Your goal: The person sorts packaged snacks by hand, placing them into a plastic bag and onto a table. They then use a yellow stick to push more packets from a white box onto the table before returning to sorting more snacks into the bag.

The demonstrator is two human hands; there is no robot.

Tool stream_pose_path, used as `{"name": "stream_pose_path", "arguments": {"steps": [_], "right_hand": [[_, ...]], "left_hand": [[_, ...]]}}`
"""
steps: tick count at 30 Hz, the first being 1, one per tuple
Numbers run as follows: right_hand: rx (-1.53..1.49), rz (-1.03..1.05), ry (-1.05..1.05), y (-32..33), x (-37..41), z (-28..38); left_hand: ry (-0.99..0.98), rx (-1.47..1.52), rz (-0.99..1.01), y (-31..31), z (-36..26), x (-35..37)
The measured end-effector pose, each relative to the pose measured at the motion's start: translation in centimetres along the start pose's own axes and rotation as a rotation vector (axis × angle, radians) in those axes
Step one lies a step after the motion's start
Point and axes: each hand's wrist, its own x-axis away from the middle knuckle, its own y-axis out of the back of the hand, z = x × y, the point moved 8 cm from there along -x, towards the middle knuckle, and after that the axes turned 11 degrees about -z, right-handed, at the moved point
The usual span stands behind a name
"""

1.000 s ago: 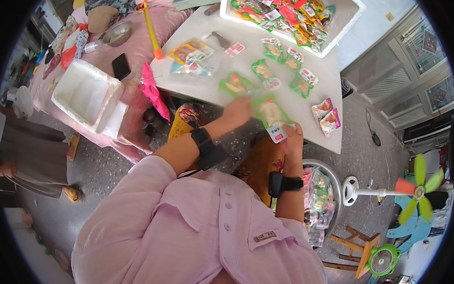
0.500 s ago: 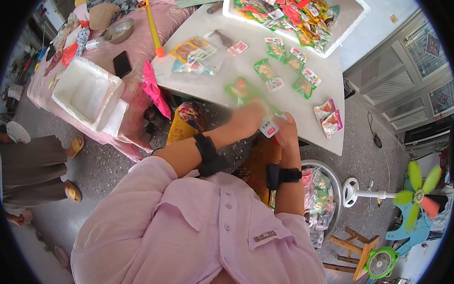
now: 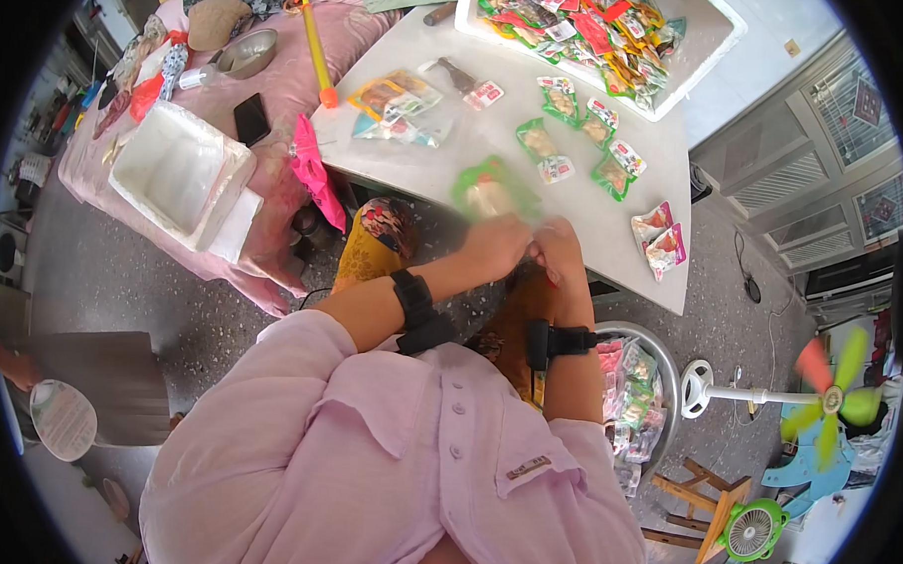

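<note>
L hand (image 3: 493,246) pinched shut on blurred green packet (image 3: 486,191) at near edge of table (image 3: 598,227). R hand (image 3: 560,251) curled, touching L; grip can't tell. Bare tabletop at 1 o'clock. Other packets (image 3: 538,141) at 12, red packets (image 3: 657,234) at 3, bowl (image 3: 668,354) at 5.

A foam tray (image 3: 713,43) of snack packets sat well beyond the right hand (image 3: 557,251), a metal basin (image 3: 675,374) just behind it, a white foam box (image 3: 167,168) far left.
</note>
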Motion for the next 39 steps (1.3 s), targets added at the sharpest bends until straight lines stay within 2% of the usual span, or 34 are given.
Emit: {"name": "stream_pose_path", "arguments": {"steps": [3, 6, 9, 12, 17, 20, 23, 25, 26, 29, 33, 36, 39], "right_hand": [[-0.043, -0.005, -0.011, -0.7, 0.0, 0.8], [-0.096, -0.07, -0.013, -0.3, -0.3, 0.3], [-0.158, -0.091, -0.025, 0.4, -0.3, -1.0], [-0.231, -0.12, -0.029, 0.5, 0.1, -1.5], [-0.317, -0.205, 0.035, 0.8, -0.5, 0.7], [-0.336, -0.37, 0.145, 2.4, -0.3, 2.4], [-0.22, -0.516, 0.262, 3.6, 0.2, 2.5], [-0.103, -0.553, 0.465, 5.2, -1.3, 0.8], [-0.046, -0.575, 0.564, 5.6, -1.6, 0.3], [0.098, -0.665, 0.681, 5.2, 0.0, 2.2], [0.151, -0.69, 0.678, 5.3, -1.0, 1.4], [0.278, -0.716, 0.686, 5.1, -1.1, 1.3], [0.3, -0.725, 0.709, 4.5, -0.5, 2.0]], "left_hand": [[-0.03, 0.048, -0.032, 0.1, -0.1, 0.0], [-0.045, 0.078, 0.066, -0.1, -0.2, 0.4], [-0.179, 0.064, 0.034, 2.3, -1.1, 0.7], [-0.31, -0.094, 0.045, 2.4, 0.0, 1.7], [-0.205, -0.134, 0.023, -0.8, 3.3, 0.0], [-0.151, -0.189, 0.093, -2.3, 3.9, -1.7], [-0.133, -0.171, 0.176, -1.6, 3.7, -2.3], [-0.181, -0.088, 0.163, -0.4, 3.2, -2.3], [-0.203, -0.06, 0.09, 1.4, 3.0, -2.7], [-0.187, -0.068, -0.211, 7.2, 6.2, -4.6], [0.079, -0.401, -0.416, 13.8, 16.8, -6.9], [0.504, -0.477, -0.477, 17.9, 28.2, -6.8], [0.947, -0.432, -0.422, 20.7, 34.2, -4.8]]}}
